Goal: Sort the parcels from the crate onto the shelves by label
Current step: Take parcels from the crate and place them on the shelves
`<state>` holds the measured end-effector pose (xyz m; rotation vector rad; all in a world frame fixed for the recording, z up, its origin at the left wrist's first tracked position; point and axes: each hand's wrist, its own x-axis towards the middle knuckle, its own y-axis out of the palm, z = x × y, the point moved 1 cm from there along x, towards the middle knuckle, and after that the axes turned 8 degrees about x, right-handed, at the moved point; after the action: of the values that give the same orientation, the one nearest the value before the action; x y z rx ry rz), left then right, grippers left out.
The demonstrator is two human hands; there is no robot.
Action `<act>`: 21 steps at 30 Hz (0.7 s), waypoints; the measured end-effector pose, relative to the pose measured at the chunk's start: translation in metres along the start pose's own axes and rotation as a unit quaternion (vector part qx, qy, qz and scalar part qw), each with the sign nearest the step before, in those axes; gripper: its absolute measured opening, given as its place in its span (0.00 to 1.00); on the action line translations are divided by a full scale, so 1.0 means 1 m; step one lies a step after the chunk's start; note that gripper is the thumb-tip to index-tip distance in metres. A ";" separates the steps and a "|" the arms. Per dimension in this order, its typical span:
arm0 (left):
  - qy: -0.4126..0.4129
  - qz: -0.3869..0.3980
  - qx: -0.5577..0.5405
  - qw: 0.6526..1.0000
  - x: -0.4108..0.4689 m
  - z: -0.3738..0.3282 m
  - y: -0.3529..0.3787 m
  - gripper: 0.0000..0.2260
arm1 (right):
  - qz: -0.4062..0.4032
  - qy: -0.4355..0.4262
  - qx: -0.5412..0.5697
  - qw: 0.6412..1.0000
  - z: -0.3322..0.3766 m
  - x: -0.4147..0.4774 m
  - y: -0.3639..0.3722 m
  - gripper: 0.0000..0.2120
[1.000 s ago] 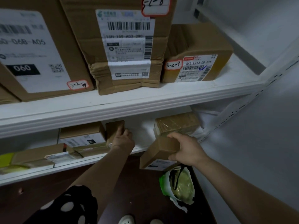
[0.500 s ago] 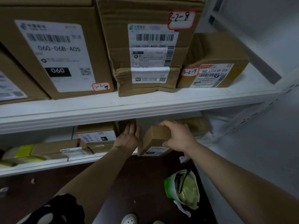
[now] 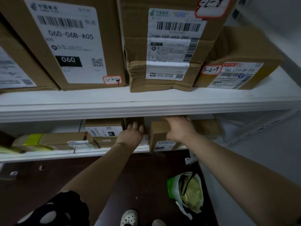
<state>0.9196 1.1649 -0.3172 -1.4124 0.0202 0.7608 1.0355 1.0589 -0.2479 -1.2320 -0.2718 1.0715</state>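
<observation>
**Parcel poised at the shelf's lip**

My right hand (image 3: 179, 131) grips the brown parcel (image 3: 158, 136) from above at the front edge of the lower shelf (image 3: 48, 154), label toward 6 o'clock. At its 9 o'clock, my left hand (image 3: 130, 137) lays straight fingers against a small upright box (image 3: 135, 121). The free slot, I judge, lies at 12 o'clock.

- The fingertips of the right hand (image 3: 179, 129) are hidden behind the front lip of the white metal upper shelf (image 3: 146, 110), where the small brown cardboard parcel (image 3: 158, 136) is gripped.
- The parcel's white label (image 3: 164, 145) is left in shadow and cannot be read.
- The tall brown cardboard box marked 060-06B-A05 (image 3: 112, 33) is cut off by the top edge.
- The yellow-green flat packages (image 3: 31, 141) at the left are blurred.
</observation>
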 end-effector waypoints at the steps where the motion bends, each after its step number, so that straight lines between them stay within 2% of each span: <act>1: 0.008 0.000 0.002 1.000 0.001 0.000 -0.001 0.30 | -0.003 0.002 -0.005 1.000 0.001 0.001 0.000 0.28; 5: 0.029 -0.005 0.015 0.999 0.005 -0.005 -0.009 0.24 | -0.017 0.005 -0.011 1.000 0.003 0.005 0.004 0.27; 8: 0.033 -0.017 0.030 0.999 0.010 -0.008 -0.009 0.24 | -0.023 0.006 -0.011 1.000 0.003 0.009 0.006 0.26; 13: 0.002 -0.021 0.012 1.000 0.011 -0.011 -0.005 0.23 | -0.005 0.011 -0.011 1.000 0.000 0.019 0.010 0.27; 21: -0.037 -0.040 -0.051 0.997 0.008 -0.011 -0.002 0.29 | 0.011 -0.002 0.025 1.000 -0.003 0.032 0.023 0.32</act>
<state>0.9315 1.1595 -0.3208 -1.4708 -0.1341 0.7565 1.0422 1.0809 -0.2803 -1.1900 -0.2330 1.0930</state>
